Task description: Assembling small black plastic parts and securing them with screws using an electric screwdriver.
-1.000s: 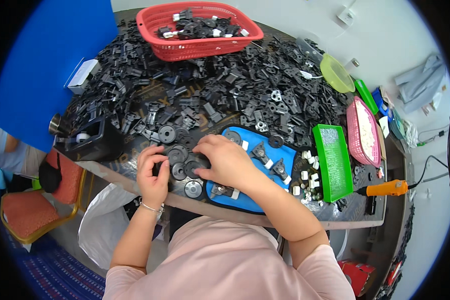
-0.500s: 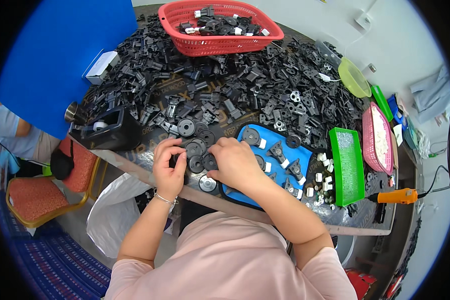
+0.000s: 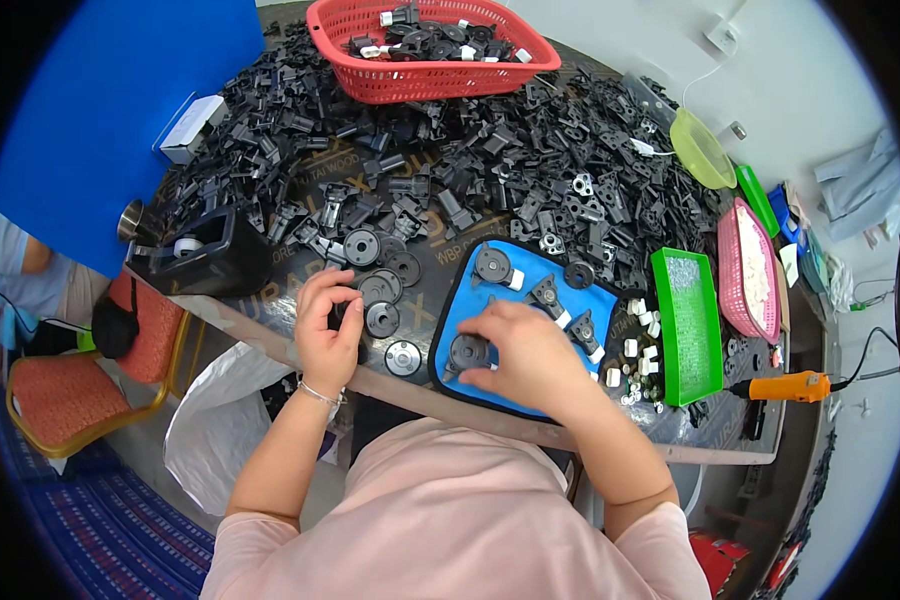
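Note:
My right hand (image 3: 530,355) is over the blue mat (image 3: 510,398), its thumb and fingers around the rim of a round black disc (image 3: 467,351). On that mat lie several black brackets with white blocks, one of them topped by a black disc (image 3: 491,265). My left hand (image 3: 328,325) hovers by the table's near edge with fingers loosely curled and thumb apart, and I see nothing held in it. Beside it are several loose black discs (image 3: 381,318), partly overlapping. A disc with a silvery face (image 3: 403,358) lies between the left hand and the mat.
Black plastic brackets (image 3: 300,130) cover the far table. A red basket (image 3: 440,82) of assembled parts stands behind. At right are white blocks (image 3: 631,348), a green tray (image 3: 692,370), a pink basket (image 3: 742,270) and an orange power screwdriver (image 3: 790,387). A black bin (image 3: 235,260) stands left.
My right hand has moved right from the disc pile onto the blue mat, taking a black disc along. The left hand has stayed by the pile. The whole view has shifted slightly.

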The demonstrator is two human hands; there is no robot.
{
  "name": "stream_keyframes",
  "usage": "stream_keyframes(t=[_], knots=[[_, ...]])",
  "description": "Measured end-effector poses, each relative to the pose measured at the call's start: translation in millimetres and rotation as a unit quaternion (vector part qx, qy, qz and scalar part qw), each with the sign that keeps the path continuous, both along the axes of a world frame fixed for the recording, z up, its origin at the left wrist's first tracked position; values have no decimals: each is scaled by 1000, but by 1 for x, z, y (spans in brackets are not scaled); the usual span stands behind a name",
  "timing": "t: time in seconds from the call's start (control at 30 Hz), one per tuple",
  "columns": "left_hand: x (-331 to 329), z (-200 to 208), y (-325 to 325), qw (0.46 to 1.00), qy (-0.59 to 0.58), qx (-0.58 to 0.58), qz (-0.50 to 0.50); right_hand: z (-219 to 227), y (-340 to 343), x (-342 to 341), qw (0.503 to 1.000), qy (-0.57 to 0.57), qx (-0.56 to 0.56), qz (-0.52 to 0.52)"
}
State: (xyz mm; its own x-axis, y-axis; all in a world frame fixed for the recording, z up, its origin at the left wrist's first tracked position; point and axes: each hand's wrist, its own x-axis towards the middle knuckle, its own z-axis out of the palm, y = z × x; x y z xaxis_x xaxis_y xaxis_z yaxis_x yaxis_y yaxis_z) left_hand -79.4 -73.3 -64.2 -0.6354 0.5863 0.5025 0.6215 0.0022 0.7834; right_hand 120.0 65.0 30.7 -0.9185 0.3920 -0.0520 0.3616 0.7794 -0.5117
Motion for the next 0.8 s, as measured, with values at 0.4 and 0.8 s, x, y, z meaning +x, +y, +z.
stream_keyframes(t=[0.4, 0.8], knots=[[0, -1, 0, 1000, -3, 2, 4, -6, -12, 5, 1000, -5, 24, 6], [0, 1, -2, 1000, 1, -7, -1, -5, -9, 3, 998, -40, 27, 32]])
